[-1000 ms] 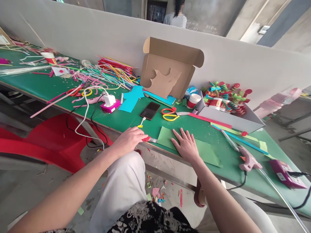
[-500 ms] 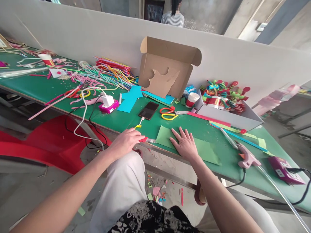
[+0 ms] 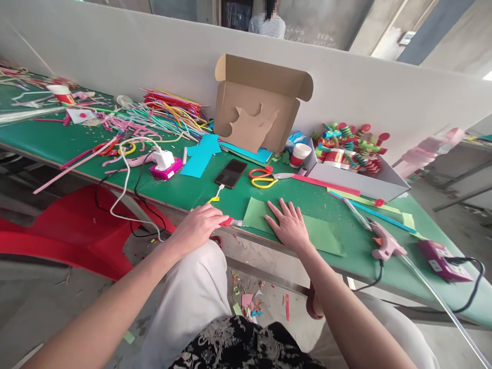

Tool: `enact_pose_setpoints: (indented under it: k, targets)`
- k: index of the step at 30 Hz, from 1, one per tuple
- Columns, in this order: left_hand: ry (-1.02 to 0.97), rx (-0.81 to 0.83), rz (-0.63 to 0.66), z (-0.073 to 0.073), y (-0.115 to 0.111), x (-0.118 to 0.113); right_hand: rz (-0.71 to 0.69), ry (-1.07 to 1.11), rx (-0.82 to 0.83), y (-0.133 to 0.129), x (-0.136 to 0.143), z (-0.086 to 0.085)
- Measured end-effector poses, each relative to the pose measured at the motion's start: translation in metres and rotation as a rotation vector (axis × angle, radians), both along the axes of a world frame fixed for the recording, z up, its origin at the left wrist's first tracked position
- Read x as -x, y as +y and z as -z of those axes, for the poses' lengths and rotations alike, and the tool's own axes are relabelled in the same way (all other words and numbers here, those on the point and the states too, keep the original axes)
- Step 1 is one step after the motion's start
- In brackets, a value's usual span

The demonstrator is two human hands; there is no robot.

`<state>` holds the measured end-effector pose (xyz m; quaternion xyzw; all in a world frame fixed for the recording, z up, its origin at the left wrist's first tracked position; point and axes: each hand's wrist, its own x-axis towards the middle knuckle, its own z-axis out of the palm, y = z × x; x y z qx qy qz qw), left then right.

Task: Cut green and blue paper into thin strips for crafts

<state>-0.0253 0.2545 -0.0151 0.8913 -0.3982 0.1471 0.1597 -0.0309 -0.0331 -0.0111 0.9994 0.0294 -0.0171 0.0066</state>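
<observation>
My left hand (image 3: 200, 224) is closed around a red utility knife (image 3: 228, 222) at the front edge of the table. The knife's pale end points right and reaches the left edge of a green paper sheet (image 3: 325, 236). Flat on that sheet lies my right hand (image 3: 287, 224), fingers spread, pressing it against the tabletop. Beyond the paper rest scissors (image 3: 264, 178) with one orange and one yellow handle loop. A black phone (image 3: 231, 173) with a cable plugged in lies behind my left hand.
An open cardboard box (image 3: 255, 110) leans on the partition. On the right are a grey box (image 3: 361, 182) of colourful paper-cup figures, a pink glue gun (image 3: 387, 243) and a purple power strip (image 3: 444, 261). Blue paper (image 3: 200, 156) and many pipe cleaners (image 3: 172, 115) lie left.
The camera view has shifted slightly, so the scene sits a little further left. Both hands keep their places on the knife and the paper.
</observation>
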Motion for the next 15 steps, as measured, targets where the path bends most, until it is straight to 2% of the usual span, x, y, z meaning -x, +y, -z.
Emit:
enact_pose_setpoints:
  k: [6,15]
  targets:
    - [-0.020,0.007,0.019,-0.002,-0.011,0.000,-0.004,-0.003,-0.001,0.000,0.000,0.001]
    - [-0.050,0.005,0.015,0.000,-0.013,0.004,-0.008,-0.008,-0.026,-0.001,0.000,0.003]
